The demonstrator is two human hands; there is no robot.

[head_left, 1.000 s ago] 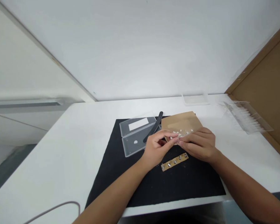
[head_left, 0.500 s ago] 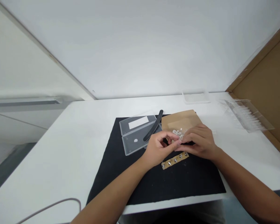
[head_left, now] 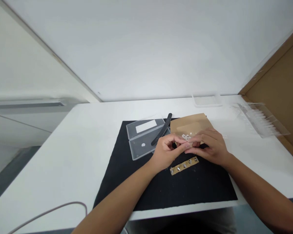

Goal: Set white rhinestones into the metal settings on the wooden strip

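My left hand [head_left: 166, 151] and my right hand [head_left: 212, 145] meet fingertip to fingertip over the black mat [head_left: 185, 191]. Both are closed in a pinch, and whatever lies between the fingertips is too small to make out. Just beyond them, small white pieces [head_left: 186, 136] lie on a brown paper sheet [head_left: 191, 122], partly hidden by my fingers. Nearer to me rests a brown strip [head_left: 181, 167] carrying several small shiny metal pieces. To the left of my hands a curved black nail file [head_left: 162, 130] lies across an open clear plastic case [head_left: 138, 150].
A white label [head_left: 146, 126] is on the case's lid. At the back of the white table [head_left: 70, 156] stands a clear tray [head_left: 207, 101]. Clear packets with white nail-like tips [head_left: 262, 120] lie at the right, beside a brown board [head_left: 280, 87]. A cable [head_left: 63, 204] runs at front left.
My fingertips have drawn closer together, and the right fingers have shifted slightly. The whole view has moved a little; the case, file and strip stay where they lie.
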